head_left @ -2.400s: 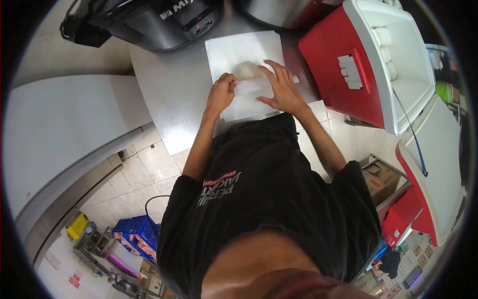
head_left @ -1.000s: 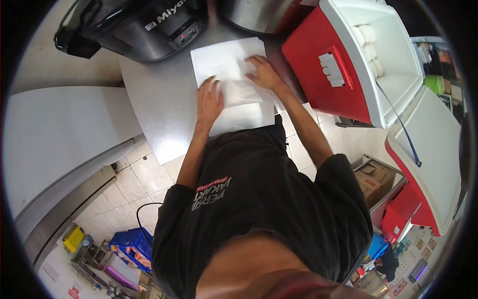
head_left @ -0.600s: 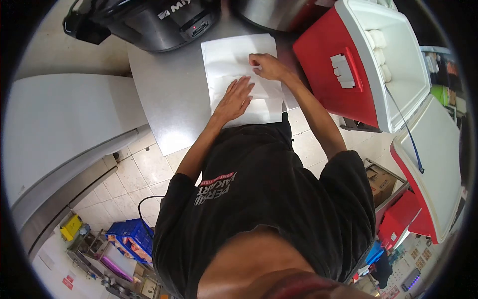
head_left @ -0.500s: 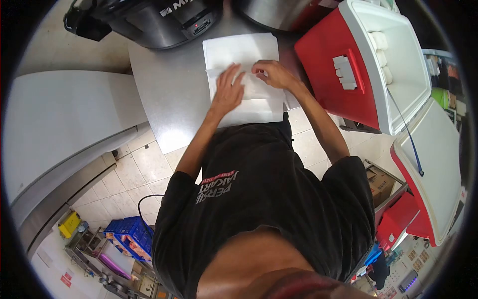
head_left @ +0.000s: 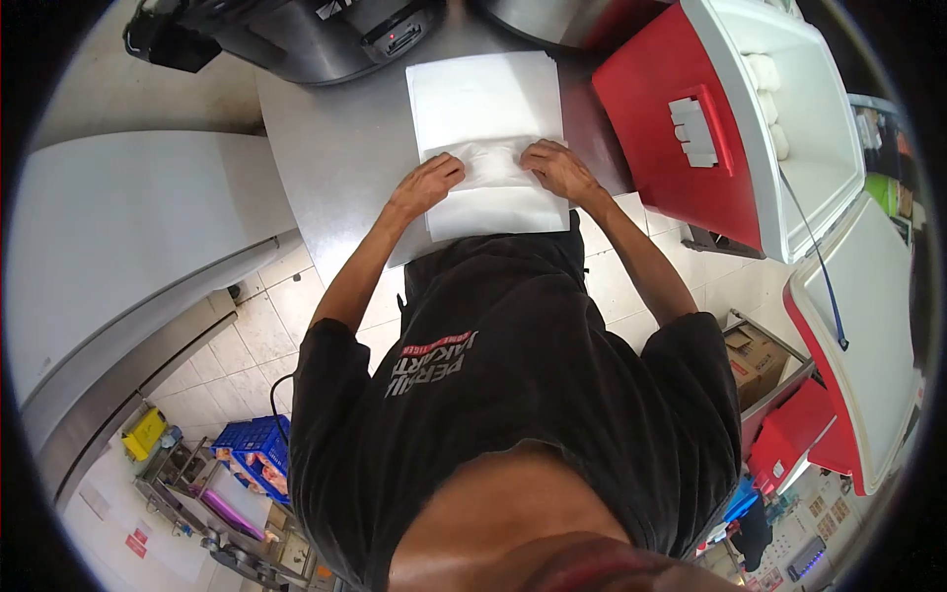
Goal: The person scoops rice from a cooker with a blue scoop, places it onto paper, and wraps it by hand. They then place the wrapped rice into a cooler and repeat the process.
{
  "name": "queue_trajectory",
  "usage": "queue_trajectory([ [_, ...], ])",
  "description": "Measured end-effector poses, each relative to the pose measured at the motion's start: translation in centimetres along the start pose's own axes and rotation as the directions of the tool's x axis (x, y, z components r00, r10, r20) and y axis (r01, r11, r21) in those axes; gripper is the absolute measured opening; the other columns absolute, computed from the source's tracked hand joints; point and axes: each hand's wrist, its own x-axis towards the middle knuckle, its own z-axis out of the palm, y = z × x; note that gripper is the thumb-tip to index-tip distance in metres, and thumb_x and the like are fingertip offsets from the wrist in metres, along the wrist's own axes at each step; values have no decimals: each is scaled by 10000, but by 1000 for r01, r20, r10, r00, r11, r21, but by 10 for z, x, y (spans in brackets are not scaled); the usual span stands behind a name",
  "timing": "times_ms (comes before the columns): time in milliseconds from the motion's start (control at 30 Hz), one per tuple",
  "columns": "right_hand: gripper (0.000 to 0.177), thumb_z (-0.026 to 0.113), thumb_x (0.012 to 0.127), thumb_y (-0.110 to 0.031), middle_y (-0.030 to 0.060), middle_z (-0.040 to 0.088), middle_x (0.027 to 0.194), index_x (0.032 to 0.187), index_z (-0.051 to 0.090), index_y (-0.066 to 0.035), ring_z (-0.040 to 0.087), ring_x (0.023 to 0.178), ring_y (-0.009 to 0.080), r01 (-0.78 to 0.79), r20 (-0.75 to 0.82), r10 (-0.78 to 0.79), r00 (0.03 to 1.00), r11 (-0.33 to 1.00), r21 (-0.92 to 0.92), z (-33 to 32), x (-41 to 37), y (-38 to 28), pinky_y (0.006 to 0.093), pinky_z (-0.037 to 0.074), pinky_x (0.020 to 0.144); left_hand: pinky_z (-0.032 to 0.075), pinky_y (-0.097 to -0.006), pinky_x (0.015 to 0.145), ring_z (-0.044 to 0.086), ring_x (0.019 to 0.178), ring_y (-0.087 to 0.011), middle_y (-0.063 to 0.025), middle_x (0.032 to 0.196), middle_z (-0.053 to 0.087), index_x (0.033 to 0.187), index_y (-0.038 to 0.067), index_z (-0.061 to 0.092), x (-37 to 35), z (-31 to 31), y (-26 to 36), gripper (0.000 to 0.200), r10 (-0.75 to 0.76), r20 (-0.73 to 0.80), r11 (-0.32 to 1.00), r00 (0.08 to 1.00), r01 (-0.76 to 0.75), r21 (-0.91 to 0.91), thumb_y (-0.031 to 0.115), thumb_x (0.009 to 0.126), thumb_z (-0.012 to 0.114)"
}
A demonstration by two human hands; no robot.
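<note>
A stack of white paper sheets [head_left: 485,94] lies on the metal table in front of my body. Across its middle a sheet is folded over into a raised white paper bundle [head_left: 495,164]; whatever it may enclose is hidden. My left hand [head_left: 432,184] has its fingers curled over the bundle's left end. At the right end, my right hand [head_left: 560,171] is closed on the paper in the same way, fingertips turned inward.
A black rice cooker [head_left: 326,44] with a lit red light stands at the back, beside a round metal pot [head_left: 552,18]. At right an open red cooler [head_left: 671,128] holds several white bundles [head_left: 767,104]. A white appliance top [head_left: 148,217] is at left.
Both hands have moved apart to the two ends of the paper, and their fingers have curled in. The loose sheet is now folded into a raised bundle between them.
</note>
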Motion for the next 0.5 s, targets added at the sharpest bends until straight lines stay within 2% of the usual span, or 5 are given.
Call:
queue_trajectory([
  [133, 163, 639, 778, -83, 38, 615, 1029, 941, 630, -80, 566, 988, 255, 0, -53, -1, 999, 1000, -19, 3, -8, -4, 379, 433, 897, 484, -343, 874, 564, 1012, -244, -68, 1052, 599, 954, 24, 615, -3, 5, 7, 204, -47, -64, 994, 997, 41, -103, -4, 761, 554],
  [267, 226, 665, 775, -148, 44, 593, 1093, 990, 621, -93, 536, 1049, 259, -61, -79, 58, 995, 998, -36, 5, -17, -23, 404, 374, 954, 478, -345, 888, 572, 1003, -254, -72, 1047, 611, 962, 19, 623, -5, 3, 26, 188, -182, -195, 970, 964, 144, -194, -1, 789, 554],
  [333, 211, 671, 780, -153, 50, 609, 1054, 977, 622, -96, 543, 1031, 252, -32, -70, 27, 997, 997, -71, 14, -18, -9, 398, 363, 958, 476, -350, 889, 572, 990, -255, -72, 1058, 605, 964, 20, 618, -4, 12, 20, 186, -218, -210, 961, 953, 172, -215, -5, 796, 543],
  [433, 205, 684, 780, -159, 67, 624, 1012, 962, 621, -88, 564, 998, 268, -29, -20, 27, 999, 988, -151, 15, -14, 5, 396, 404, 916, 476, -362, 884, 577, 991, -269, -106, 1044, 601, 953, 11, 611, -1, 15, 14, 146, -235, -160, 954, 959, 195, -229, 9, 820, 550],
  [500, 275, 716, 755, -179, 81, 634, 973, 976, 592, -72, 585, 961, 286, -104, -9, 105, 994, 993, 58, 9, 1, 9, 394, 449, 858, 481, -372, 869, 583, 967, -293, -131, 1047, 580, 992, 6, 589, 9, 6, 10, 182, -332, -27, 914, 943, 315, -257, 12, 810, 582],
])
